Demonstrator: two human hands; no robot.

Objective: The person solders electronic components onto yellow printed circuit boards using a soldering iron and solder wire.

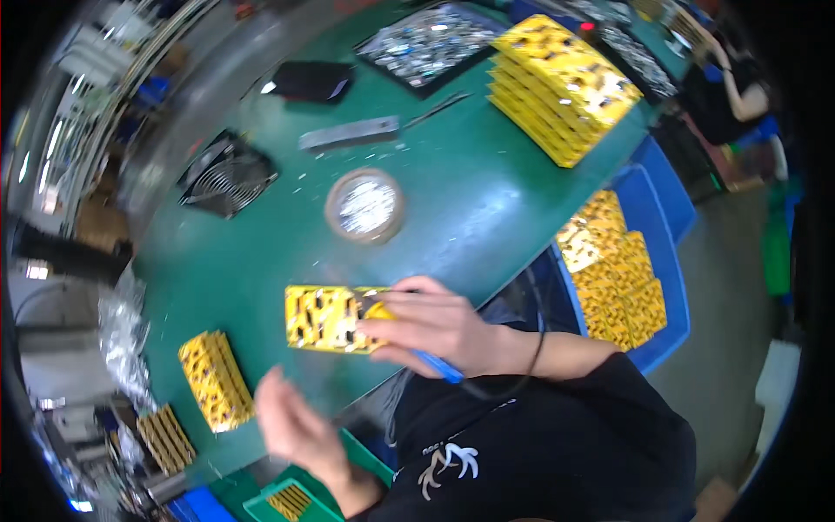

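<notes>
A yellow panel [323, 318] with rows of dark openings lies on the green table in front of me. Over its right end is my right hand [430, 326], closed around a corded, pen-like tool [439, 366] with a blue handle end. Something yellow shows at those fingers, and the tool's tip is hidden or too blurred to make out. My left hand [300, 431] is smeared by motion near the table's front edge, with fingers stretched upward and nothing visible in them. Left of it stands a small stack of yellow panels [216, 381].
A round tub of shiny bits [365, 206] stands beyond the panel. Further back are a fan [228, 174], a grey bar [350, 132], a tray of metal parts [426, 43] and a tall yellow stack [565, 87]. A blue bin [677, 300] holds more panels at right; a coworker [726, 87] sits beyond.
</notes>
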